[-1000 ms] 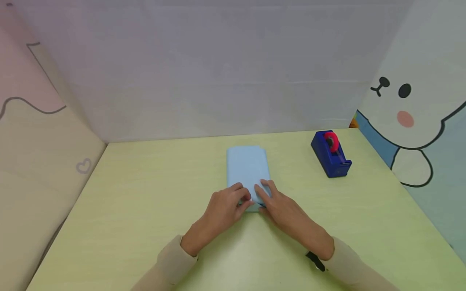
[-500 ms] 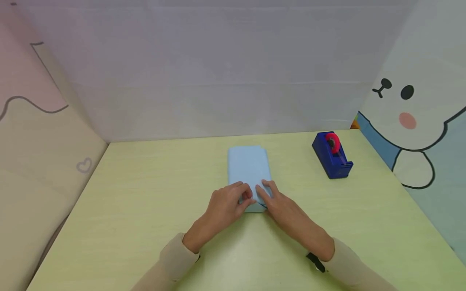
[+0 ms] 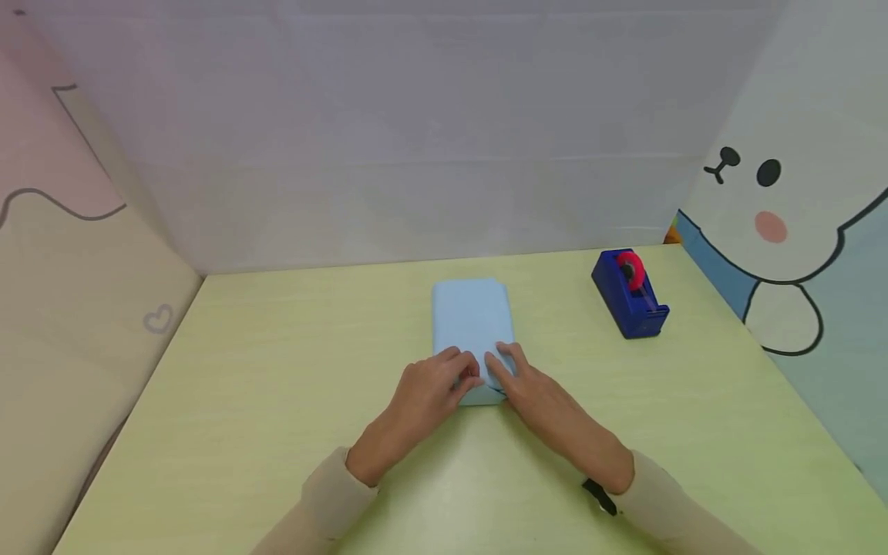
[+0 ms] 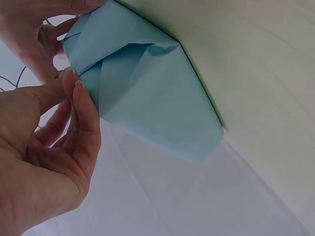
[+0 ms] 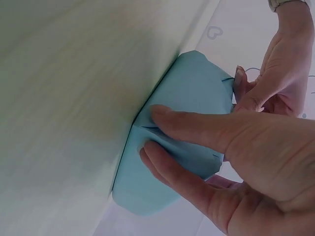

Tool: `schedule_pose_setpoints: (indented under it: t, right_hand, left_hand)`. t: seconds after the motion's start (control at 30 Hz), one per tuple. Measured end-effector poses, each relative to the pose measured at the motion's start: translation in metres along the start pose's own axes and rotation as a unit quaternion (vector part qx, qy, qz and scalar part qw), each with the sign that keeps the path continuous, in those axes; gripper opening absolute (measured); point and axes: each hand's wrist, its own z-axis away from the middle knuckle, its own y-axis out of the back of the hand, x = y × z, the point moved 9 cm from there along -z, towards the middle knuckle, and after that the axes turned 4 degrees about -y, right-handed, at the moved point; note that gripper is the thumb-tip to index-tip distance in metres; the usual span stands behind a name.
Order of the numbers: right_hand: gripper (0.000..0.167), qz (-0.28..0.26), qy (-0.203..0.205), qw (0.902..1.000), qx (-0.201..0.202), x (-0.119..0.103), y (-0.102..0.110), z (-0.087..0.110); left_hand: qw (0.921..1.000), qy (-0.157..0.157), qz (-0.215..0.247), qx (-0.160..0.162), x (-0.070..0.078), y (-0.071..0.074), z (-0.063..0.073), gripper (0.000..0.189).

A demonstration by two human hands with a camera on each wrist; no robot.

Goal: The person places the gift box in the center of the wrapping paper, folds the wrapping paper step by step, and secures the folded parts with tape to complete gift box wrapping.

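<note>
A box-shaped package wrapped in light blue paper lies on the table, its near end between the two hands. My left hand pinches the paper at the top edge of that end between thumb and forefinger. In the left wrist view the end flap shows slanting folds and a small open pucker. My right hand grips the near right corner, fingers over the top. Its thumb presses the end face beside a crease in the right wrist view. What is inside the paper is hidden.
A dark blue tape dispenser with a red-cored roll stands to the right, behind the right hand. The pale green tabletop meets a white back wall and printed side panels. A black strap shows at the right wrist.
The left thumb and forefinger have shifted slightly along the paper's edge. The right hand stays almost in place, and the package and tape dispenser have not moved on the table.
</note>
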Motion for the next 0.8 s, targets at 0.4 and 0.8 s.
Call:
schedule_pose_setpoints:
  t: [0.4, 0.8]
  right_hand:
    - [0.060, 0.002, -0.010, 1.0000, 0.000, -0.002, -0.003, -0.001]
    - [0.058, -0.008, -0.022, 0.9996, -0.017, 0.000, -0.001, -0.003]
  left_hand:
    - [0.9757, -0.149, -0.159, -0.017, 0.018, -0.003, 0.014, 0.044]
    - [0.9677, -0.165, -0.188, -0.030, 0.012, -0.010, 0.018, 0.031]
